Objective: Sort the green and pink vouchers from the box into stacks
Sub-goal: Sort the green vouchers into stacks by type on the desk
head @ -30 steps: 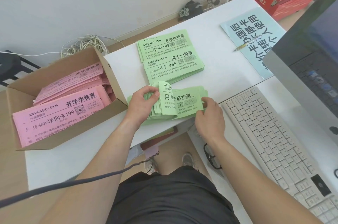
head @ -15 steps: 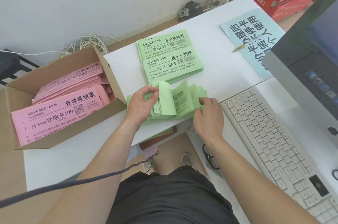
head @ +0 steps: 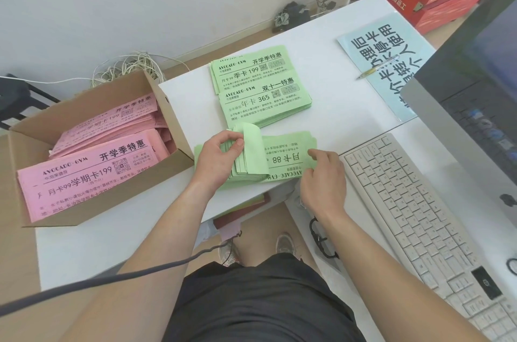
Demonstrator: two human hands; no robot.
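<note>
Thin matte paper slips make up the green pile point(head: 282, 157) at the near edge of the smooth white table point(head: 335, 112). Each is a long rectangle printed in black. The left hand point(head: 221, 157) curls its fingers round the left ends of many slips, bending them up into a soft roll, with the thumb pinching them in place. The right hand point(head: 324, 179) sits with curled fingers on the right end of the exposed slip; whether it pinches the paper or only presses on it is hard to tell.

Just beyond the pile lies the sorted green stack point(head: 263, 90), thick and slightly fanned at its edges. To the left, a corrugated cardboard box point(head: 173, 129) with its flaps open holds the pink vouchers point(head: 84, 176) in loose, slanted heaps. A ribbed white keyboard point(head: 414, 216) lies to the right.

Half a second ago a slip was mid-turn and blurred. Now the exposed slip lies flat, and its large print reads upside down to the wearer (a second ago the face on show read the right way up). The sorted stack and the box have not shifted.

The hands cover the pile's left end and right corner, the small print is illegible, and the frame cuts off the monitor point(head: 475, 106).
</note>
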